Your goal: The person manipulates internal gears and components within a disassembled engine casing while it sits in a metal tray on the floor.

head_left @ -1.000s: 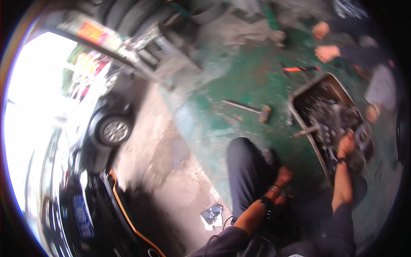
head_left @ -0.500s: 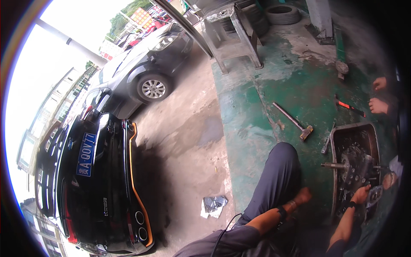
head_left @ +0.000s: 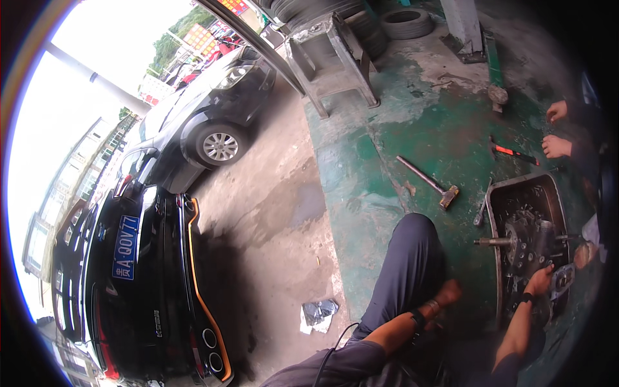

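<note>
My right hand [head_left: 540, 281] reaches into a metal tray [head_left: 493, 213] on the right. Its fingers are closed at the lower edge of a dark, greasy gear assembly [head_left: 530, 242], and what they pinch is too small to make out. A shaft [head_left: 493, 242] sticks out of the assembly over the tray's left rim. Beside my right fingers lies a flat grey metal part [head_left: 563, 281] with an opening in it. My left hand [head_left: 449, 292], with a dark band and a bracelet at the wrist, is beside my bent knee [head_left: 418, 242]. Its fingers are blurred and hidden.
A sledgehammer [head_left: 429, 180], a ratchet wrench [head_left: 480, 211] and a red-handled hammer [head_left: 512, 153] lie on the green floor. Another person's hands [head_left: 556, 146] are beyond the tray. A stool [head_left: 332, 58], tyres [head_left: 407, 24] and two dark cars [head_left: 155, 271] stand farther off.
The whole view has shifted, so the tray and tools appear slightly farther left. My right hand stays at the gear assembly, and my left stays beside my knee.
</note>
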Tool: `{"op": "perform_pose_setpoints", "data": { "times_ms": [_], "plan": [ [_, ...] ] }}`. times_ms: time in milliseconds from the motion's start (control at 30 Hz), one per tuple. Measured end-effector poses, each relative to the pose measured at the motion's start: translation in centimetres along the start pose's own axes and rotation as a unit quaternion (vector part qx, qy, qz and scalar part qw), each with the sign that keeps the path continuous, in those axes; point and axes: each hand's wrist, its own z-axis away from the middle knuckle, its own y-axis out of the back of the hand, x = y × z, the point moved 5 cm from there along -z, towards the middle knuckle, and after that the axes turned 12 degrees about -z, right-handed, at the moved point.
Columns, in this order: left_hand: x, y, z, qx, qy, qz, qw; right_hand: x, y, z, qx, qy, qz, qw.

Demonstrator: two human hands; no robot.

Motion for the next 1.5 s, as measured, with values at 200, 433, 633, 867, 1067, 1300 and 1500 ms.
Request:
{"op": "perform_pose_setpoints", "data": {
  "times_ms": [200,433,633,867,1067,1300,1500],
  "plan": [
    [1.0,0.1,0.0,-0.047,0.026,-0.012,0.998,2.3,0.1,-1.5,0.015,-0.017,-0.008,1.0],
    [1.0,0.2,-0.2,-0.073,0.056,-0.042,0.995,2.1,-0.2,-1.5,0.009,-0.018,-0.02,1.0],
    [-0.1,-0.2,-0.2,-0.075,0.083,-0.015,0.994,1.5,-0.3,-1.5,-0.006,-0.027,-0.008,1.0],
    [-0.1,-0.9,-0.3,-0.064,0.025,0.014,0.998,1.6,0.2,-1.4,0.005,-0.036,-0.002,0.999],
    [-0.3,-1.5,0.0,-0.108,0.07,-0.011,0.992,1.4,0.9,-0.9,0.016,-0.023,-0.001,1.0],
    [-2.7,-5.0,1.6,0.369,-0.288,-0.265,0.843,0.1,0.7,0.0,0.028,-0.006,0.005,1.0],
    [-6.2,-2.9,-0.3,-0.088,0.006,-0.112,0.99,-3.3,2.2,3.7,0.027,-0.013,-0.042,0.999]
  ]
}}
